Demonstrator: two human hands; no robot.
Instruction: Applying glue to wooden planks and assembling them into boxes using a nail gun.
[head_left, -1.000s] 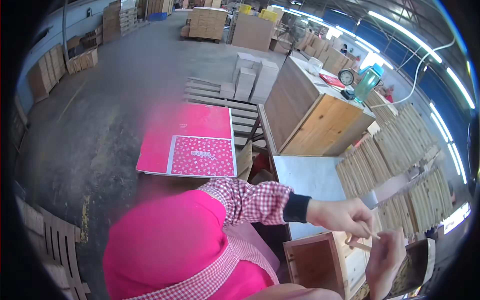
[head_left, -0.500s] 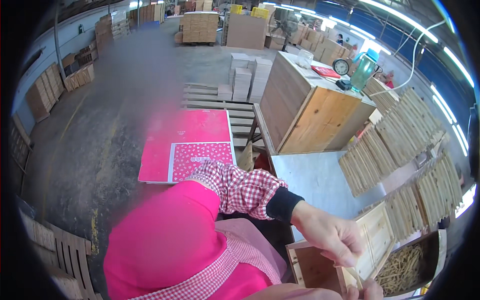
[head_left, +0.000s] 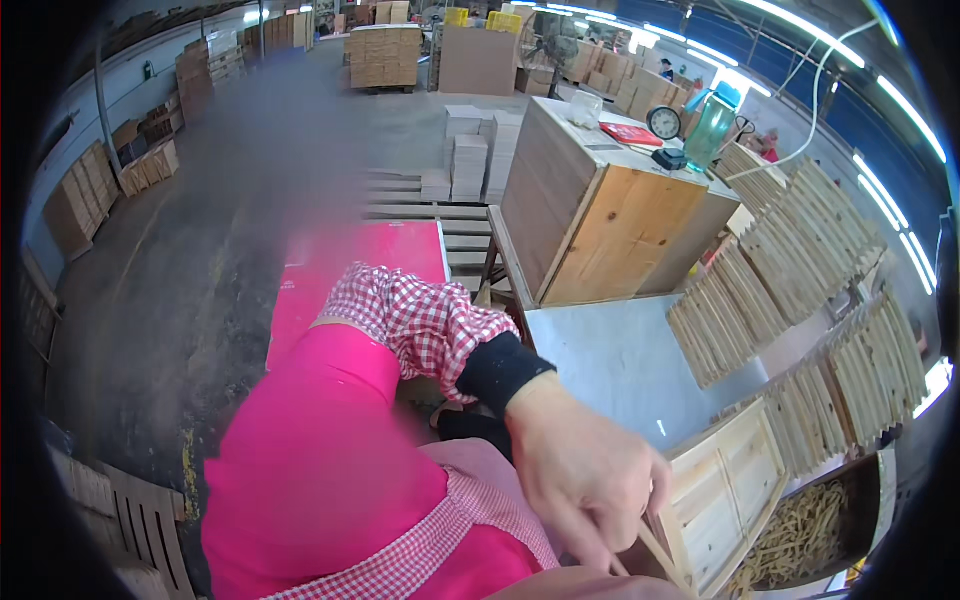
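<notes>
Pink board [head_left: 405, 250] is partly covered at left by a checked sleeve [head_left: 420, 320]. The left hand [head_left: 585, 475] is held with fingers curled just beside a framed wooden panel [head_left: 702, 500] at lower right; whether anything is gripped cannot be told. Farther right, yellowish strips [head_left: 800, 540] are contained in a bin [head_left: 886, 505]. The right hand's grip cannot be told.

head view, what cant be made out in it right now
All in the head view:
Right hand: not visible, below the lower edge or behind the left hand; cannot tell which.
What the left fingers grip: hidden by that hand itself.
Part of the pink board: covered by the checked sleeve.
Time on the round clock: too small.
</notes>
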